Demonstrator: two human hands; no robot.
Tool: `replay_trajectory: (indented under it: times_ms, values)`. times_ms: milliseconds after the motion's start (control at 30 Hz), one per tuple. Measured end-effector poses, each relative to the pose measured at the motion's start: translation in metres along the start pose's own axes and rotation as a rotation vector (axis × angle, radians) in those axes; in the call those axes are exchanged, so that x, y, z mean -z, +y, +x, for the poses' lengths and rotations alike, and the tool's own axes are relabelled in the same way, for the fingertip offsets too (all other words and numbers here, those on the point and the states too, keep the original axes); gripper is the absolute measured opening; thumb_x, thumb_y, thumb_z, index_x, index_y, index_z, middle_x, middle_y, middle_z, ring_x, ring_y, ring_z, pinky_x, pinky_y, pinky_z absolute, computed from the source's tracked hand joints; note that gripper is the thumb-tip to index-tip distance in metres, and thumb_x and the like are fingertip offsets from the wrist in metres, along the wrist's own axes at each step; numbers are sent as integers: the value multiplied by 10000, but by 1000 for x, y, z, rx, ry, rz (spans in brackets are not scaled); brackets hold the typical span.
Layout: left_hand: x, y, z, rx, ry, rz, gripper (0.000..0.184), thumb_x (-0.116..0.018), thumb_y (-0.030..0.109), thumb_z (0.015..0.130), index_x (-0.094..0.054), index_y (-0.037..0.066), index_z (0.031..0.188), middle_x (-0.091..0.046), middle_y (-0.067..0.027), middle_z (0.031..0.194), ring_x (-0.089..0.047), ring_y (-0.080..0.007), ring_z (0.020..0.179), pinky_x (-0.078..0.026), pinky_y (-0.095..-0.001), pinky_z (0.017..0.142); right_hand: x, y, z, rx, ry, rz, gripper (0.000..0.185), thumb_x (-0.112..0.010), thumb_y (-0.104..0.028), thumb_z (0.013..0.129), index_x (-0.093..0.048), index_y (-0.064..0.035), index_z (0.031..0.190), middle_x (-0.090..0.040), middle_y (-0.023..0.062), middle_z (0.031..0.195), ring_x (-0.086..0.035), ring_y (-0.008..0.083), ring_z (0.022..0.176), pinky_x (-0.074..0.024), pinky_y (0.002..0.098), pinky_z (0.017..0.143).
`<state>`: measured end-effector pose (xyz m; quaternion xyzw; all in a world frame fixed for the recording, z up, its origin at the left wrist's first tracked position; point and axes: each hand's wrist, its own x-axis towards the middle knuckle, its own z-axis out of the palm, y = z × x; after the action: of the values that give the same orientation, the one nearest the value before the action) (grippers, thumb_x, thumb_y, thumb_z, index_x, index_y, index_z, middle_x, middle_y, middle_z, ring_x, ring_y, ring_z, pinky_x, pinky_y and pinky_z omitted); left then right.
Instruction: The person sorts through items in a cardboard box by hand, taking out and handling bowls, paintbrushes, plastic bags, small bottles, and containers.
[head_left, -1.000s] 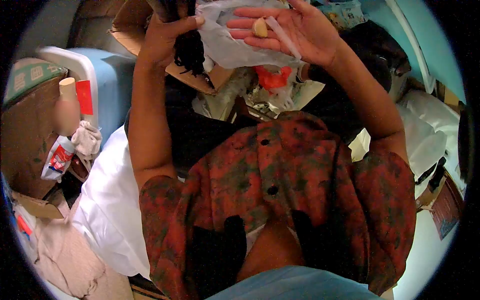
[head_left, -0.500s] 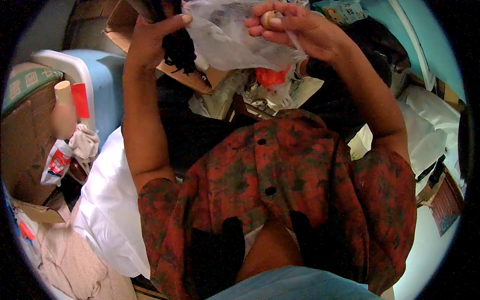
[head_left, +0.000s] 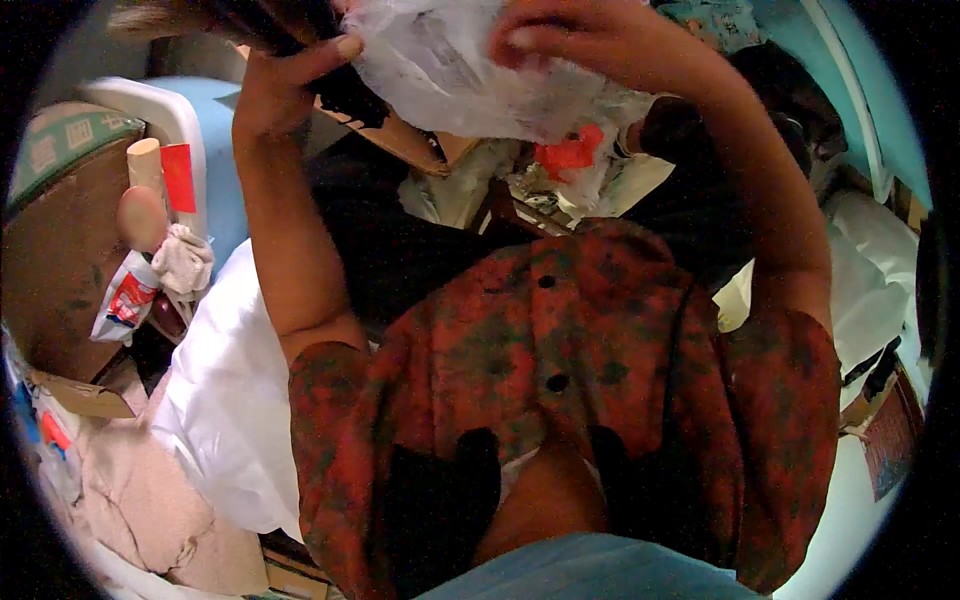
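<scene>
Plastic bag (head_left: 435, 75): spread between both hands, thin and crumpled; a hard pull could tear it.
Left hand (head_left: 275, 95): clamped on a dark bundle (head_left: 290, 25), thumb tip beside the bag's edge; a slackening thumb could let the bundle slip.
Right hand (head_left: 620, 50): apart from the left, fingers curled over the bag; whether they pinch anything, one cannot tell.
Cardboard box (head_left: 400, 143): near the bundle's ragged end; its edge might snag that.
Red bag (head_left: 570, 152): below, amid clutter where something small, if dropped, might get lost.

Plastic bag (head_left: 430, 75) cropped by the top edge — right hand (head_left: 615, 50) curled, palm hidden.
</scene>
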<state>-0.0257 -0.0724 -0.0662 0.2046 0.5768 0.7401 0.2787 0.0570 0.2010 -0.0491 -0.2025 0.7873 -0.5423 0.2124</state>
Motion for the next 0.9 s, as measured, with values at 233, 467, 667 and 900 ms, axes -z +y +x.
replay_trajectory:
  times_ms: [233, 467, 667, 900]
  values:
    - [-13, -2, 9, -20, 11, 179, 410, -703, 79, 630, -489, 94, 979, -527, -41, 944, -508, -174, 922, -402, -314, 855, -93, 49, 117, -1, 260, -207, 399, -461, -283, 883, -464, -61, 1215, -571, 124, 1116, -548, 260, 1004, -432, 345, 868]
    - [-16, -7, 5, 47, -3, 125, 404, -687, 84, 650, -512, 84, 1014, -544, -38, 976, -509, -168, 960, -391, -310, 877, -80, 85, 148, 16, 619, 216, 399, -463, -265, 884, -454, -56, 1224, -560, 124, 1132, -538, 257, 1021, -427, 348, 879]
    - [-49, 4, 4, 158, 28, 195, 329, -719, 81, 654, -598, 25, 955, -608, -36, 818, -582, -139, 736, -486, -290, 689, -42, 89, 135, 37, 661, 531, 400, -464, -250, 884, -445, -51, 1231, -550, 124, 1145, -530, 255, 1035, -423, 351, 888]
    - [-6, -32, 23, 170, 389, -135, 179, -651, 94, 723, -632, 14, 882, -629, -46, 751, -599, -143, 667, -486, -261, 653, -7, 64, 115, 38, 464, 712, 402, -466, -232, 885, -435, -46, 1240, -539, 124, 1160, -520, 252, 1051, -418, 353, 899]
